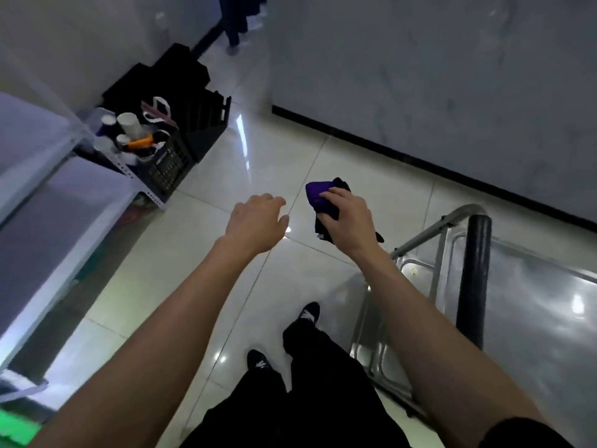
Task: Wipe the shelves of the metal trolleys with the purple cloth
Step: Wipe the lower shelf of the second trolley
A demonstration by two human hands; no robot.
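The right hand (pixel 347 213) holds the purple cloth (pixel 319 197) bunched in its grip, fingers curled over the top of the fold, with a darker part of the fabric hanging below the palm. The cloth is carried in the air above the tiled floor (pixel 200 253), touching no shelf. The left hand (pixel 255 221) holds nothing; its fingers are loosely bent and it hovers just beside the cloth hand, on its left.

The metal trolley (pixel 533 302) stands to the person's right and nearer the body than the cloth. Its top shelf (bright, reflective steel) lies below and behind the right forearm, and its long axis appears to run away to the right edge of the view. A black padded handle bar (pixel 473 279) stands between the cloth hand and the shelf.

The right hand is the nearer one to the trolley and already has the cloth. The coming move probably requires it to swing rightward and down, past the handle bar, to lay the cloth flat on the shelf.
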